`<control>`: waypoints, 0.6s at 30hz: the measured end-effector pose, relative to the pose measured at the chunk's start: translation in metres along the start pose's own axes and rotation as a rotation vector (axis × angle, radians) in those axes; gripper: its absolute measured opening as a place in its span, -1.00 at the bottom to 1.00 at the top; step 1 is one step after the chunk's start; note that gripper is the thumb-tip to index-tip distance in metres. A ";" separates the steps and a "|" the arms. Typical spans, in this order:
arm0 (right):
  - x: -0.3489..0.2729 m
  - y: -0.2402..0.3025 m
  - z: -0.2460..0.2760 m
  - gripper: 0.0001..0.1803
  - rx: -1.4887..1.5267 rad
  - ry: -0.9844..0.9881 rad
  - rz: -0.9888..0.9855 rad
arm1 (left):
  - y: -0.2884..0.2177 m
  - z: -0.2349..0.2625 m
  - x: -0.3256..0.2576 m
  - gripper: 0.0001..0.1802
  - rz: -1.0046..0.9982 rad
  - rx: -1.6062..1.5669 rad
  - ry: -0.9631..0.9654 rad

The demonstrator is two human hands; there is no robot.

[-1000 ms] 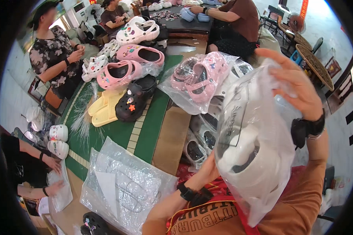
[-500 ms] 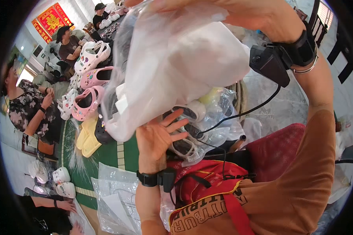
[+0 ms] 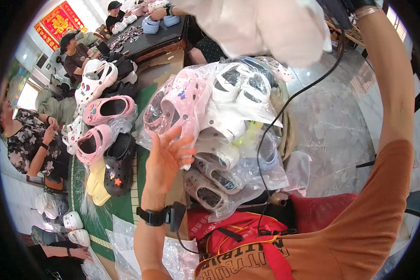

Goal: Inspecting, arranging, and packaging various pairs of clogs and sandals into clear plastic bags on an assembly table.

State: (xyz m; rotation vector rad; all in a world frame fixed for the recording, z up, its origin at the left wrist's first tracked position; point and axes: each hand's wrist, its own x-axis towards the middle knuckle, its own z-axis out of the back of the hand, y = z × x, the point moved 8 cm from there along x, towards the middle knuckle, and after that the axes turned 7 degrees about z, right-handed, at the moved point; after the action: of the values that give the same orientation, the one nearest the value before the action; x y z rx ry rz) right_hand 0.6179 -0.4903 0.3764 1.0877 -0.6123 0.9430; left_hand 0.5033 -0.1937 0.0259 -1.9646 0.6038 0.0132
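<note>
My left hand (image 3: 165, 154) is raised, fingers apart and holding nothing. It overlaps the lower edge of a clear plastic bag with pink clogs (image 3: 186, 95); whether it touches the bag I cannot tell. Above, at the top edge, a bulky white plastic bag (image 3: 280, 32) hangs in the air, partly cut off, its contents unclear. My right arm reaches up to that edge, so the hand itself is out of the picture. Bagged white clogs (image 3: 240, 86) lie beside the pink ones, with bagged dark clogs (image 3: 205, 189) nearer to me.
Loose pink clogs (image 3: 108, 109), a black clog (image 3: 119, 170) and yellow slippers (image 3: 98, 184) line the green table (image 3: 144, 100). Flat clear bags (image 3: 126, 242) lie near my left forearm. A black cable (image 3: 294, 95) crosses the view. Several people sit along the left and back.
The white bag has moved up and right, uncovering the bagged clogs. My right hand has gone out past the top edge. My left hand has shifted slightly left.
</note>
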 end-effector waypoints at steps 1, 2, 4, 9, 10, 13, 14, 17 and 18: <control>0.006 -0.023 0.010 -0.54 -0.001 0.004 -0.002 | 0.009 0.018 0.002 -0.39 0.000 0.126 -0.107; 0.007 -0.055 0.015 -0.53 -0.006 -0.003 -0.023 | 0.018 0.034 0.003 -0.47 -0.003 0.249 -0.213; -0.009 -0.118 0.005 -0.50 0.028 -0.040 -0.099 | 0.012 0.053 -0.009 -0.67 -0.117 0.634 -0.477; -0.104 -0.220 -0.039 -0.59 -0.396 0.186 0.132 | 0.009 0.069 -0.035 -0.65 -0.317 1.306 -0.685; -0.128 -0.263 -0.061 -0.59 0.134 0.025 -0.412 | 0.009 0.072 -0.041 -0.63 -0.338 1.509 -0.712; -0.188 -0.305 -0.083 -0.63 0.499 -0.054 -0.647 | 0.031 0.105 -0.046 -0.62 -0.138 1.348 -0.700; -0.199 -0.313 -0.084 -0.64 0.554 -0.070 -0.708 | 0.038 0.118 -0.047 -0.61 -0.082 1.356 -0.692; -0.193 -0.314 -0.087 -0.65 0.578 -0.090 -0.764 | 0.057 0.145 -0.045 -0.58 0.042 1.247 -0.657; -0.185 -0.314 -0.087 -0.65 0.542 -0.095 -0.749 | 0.058 0.146 -0.043 -0.55 0.039 1.337 -0.659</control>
State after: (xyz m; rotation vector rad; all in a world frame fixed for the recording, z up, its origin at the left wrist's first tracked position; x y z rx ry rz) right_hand 0.7999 -0.5206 0.0503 1.6894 0.0203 0.3947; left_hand 0.4783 -0.0719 -0.0789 -0.5702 0.0971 0.2145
